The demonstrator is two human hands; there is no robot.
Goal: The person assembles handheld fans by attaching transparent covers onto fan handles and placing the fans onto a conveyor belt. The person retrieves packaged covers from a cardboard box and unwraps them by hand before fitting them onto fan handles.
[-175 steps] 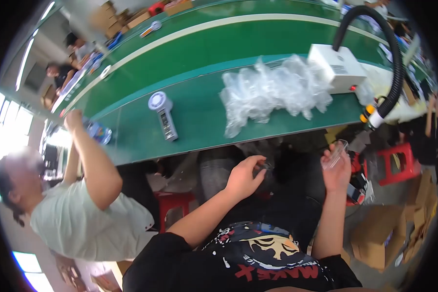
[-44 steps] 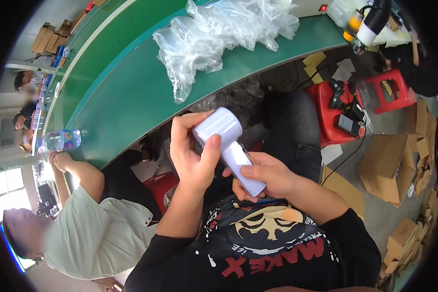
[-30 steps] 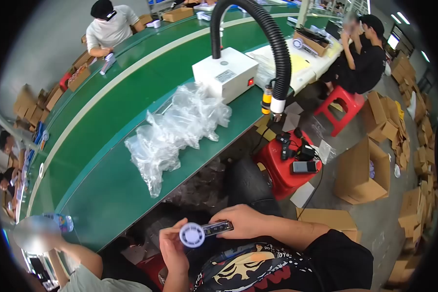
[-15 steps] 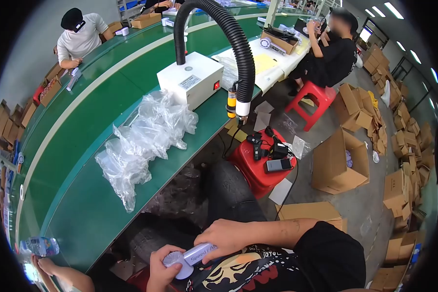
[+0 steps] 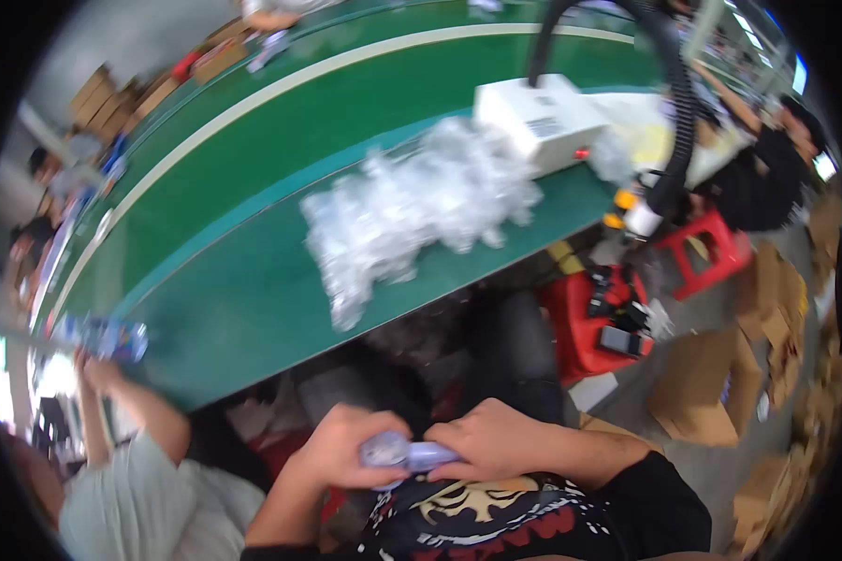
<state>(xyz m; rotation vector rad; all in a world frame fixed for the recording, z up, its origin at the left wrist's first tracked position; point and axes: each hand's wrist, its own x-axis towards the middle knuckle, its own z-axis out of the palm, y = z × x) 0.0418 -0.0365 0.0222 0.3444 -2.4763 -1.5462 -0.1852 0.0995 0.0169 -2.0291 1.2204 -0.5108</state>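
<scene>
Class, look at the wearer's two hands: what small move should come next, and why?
Probably ease the left hand slightly off the round end of the pale purple device, with the right hand supporting its handle. Both hands grip the device, and their fingers hide part of it, so loosening one should show more.

A white, box-shaped machine [image 5: 533, 122] with a red switch [image 5: 582, 152] stands on the long green table [image 5: 243, 299]. From its top, a black ribbed hose [image 5: 680, 122] arches to the right. Crumpled clear plastic bags [image 5: 421, 206] lie heaped just left of the machine. Below it, to the right, are a red plastic stool [image 5: 568, 323] and an open brown cardboard box [image 5: 688, 402].
</scene>
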